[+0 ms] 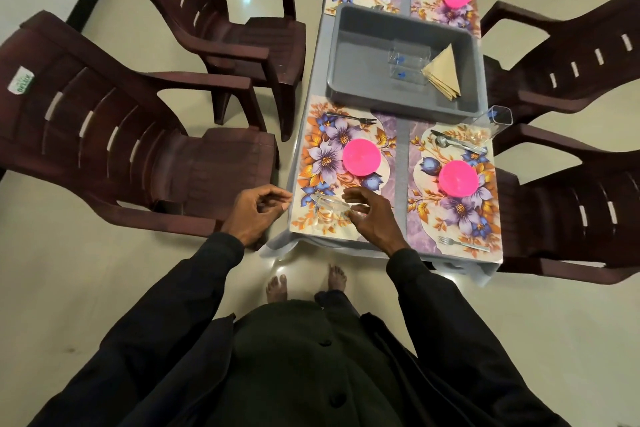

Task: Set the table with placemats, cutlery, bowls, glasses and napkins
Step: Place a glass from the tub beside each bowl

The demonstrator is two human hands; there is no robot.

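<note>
Fingers of the right hand (374,215) curl round a clear glass (329,210) at the near edge of the near-left floral placemat (311,163), by the near-left corner of the table (401,156). The left hand (256,211) hangs just off the table's left edge, fingers loosely curled and holding nothing. A pink bowl (362,157) sits mid-placemat, with a fork (353,118) at its far edge. Beyond them, a grey tub (367,87) holds spare glasses (408,62) and folded napkins (445,74).

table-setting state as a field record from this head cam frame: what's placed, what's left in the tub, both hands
placemats: four floral, laid
bowls: four pink, one per mat
near-left glass: on mat, at right hand
near-right glass: at mat's far corner
tub: two glasses, folded napkins
left hand: holds nothing
right hand: fingers at near-left glass, grip unclear
</note>
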